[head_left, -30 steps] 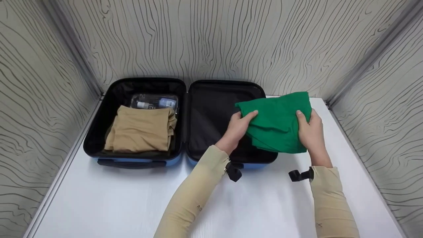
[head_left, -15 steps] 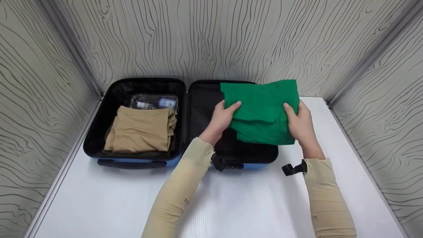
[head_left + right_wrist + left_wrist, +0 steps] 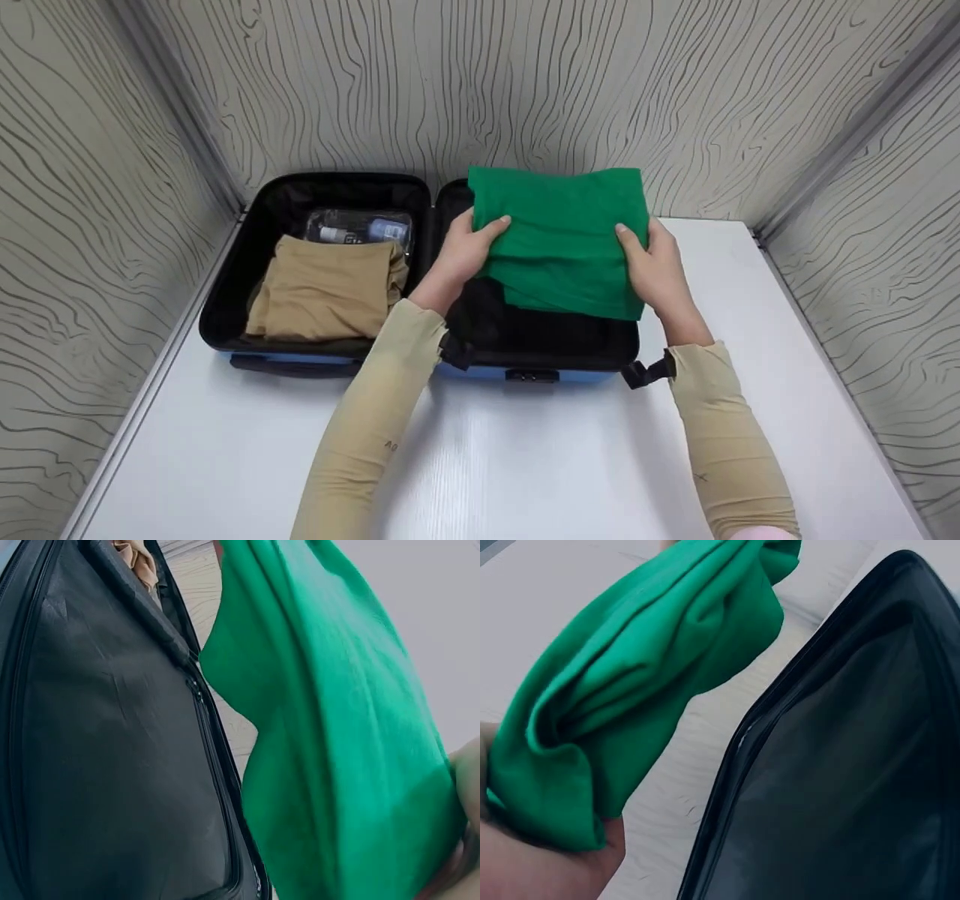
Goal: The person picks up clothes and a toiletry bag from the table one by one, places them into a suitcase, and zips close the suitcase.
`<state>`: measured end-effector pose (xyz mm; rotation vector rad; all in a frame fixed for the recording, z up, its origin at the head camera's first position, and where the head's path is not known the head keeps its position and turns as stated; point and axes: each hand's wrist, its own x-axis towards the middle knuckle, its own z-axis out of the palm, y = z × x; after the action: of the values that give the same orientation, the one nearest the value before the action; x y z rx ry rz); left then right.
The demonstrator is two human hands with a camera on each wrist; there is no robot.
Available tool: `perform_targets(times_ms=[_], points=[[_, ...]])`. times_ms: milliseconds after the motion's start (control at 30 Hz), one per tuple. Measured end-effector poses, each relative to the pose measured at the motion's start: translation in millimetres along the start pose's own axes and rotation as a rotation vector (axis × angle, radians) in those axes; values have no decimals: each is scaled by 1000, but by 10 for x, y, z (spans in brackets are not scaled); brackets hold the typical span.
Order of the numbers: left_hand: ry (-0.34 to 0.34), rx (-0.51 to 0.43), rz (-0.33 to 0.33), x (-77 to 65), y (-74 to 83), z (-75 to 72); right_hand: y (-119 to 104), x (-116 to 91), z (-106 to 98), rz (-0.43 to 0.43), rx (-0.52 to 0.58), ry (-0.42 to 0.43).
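Note:
A folded green cloth garment point(image 3: 562, 232) is held up over the right half of an open suitcase point(image 3: 555, 345). My left hand point(image 3: 466, 251) grips its left edge, thumb on top and fingers underneath. On the opposite edge, my right hand point(image 3: 654, 262) holds it the same way. In the left wrist view the green garment point(image 3: 645, 667) shows its layered folds above the black lining point(image 3: 840, 765). Seen from the right wrist, the garment point(image 3: 337, 727) hangs beside the suitcase's zipped black panel point(image 3: 120, 742).
Folded tan clothing point(image 3: 326, 289) lies in the suitcase's left half, in front of a clear pouch point(image 3: 360, 227) with small bottles. The suitcase stands on a white table point(image 3: 525, 465), against a patterned back wall point(image 3: 525, 82). Patterned side walls rise left and right.
Both hands have carried the green garment leftward and farther back, from the suitcase's right edge to over its right half. The tan clothing and pouch stay in place.

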<state>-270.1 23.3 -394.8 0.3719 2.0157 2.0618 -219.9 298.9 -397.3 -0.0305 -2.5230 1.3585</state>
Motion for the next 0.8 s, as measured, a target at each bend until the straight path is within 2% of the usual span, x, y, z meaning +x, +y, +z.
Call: perform_targets(times_ms=[133,467,633,800], points=[[21,-1,16,-2,67,-136,-81,40,66,-12,-2,-3],[118,56,39,-40,246,-449,-367,170,261,19,101,-95],[143,74,52,-72,313,-621,-487,225,401,31,150,-121],[167,91,64,-129,376,-828,-620,275,558,4,201,-146]])
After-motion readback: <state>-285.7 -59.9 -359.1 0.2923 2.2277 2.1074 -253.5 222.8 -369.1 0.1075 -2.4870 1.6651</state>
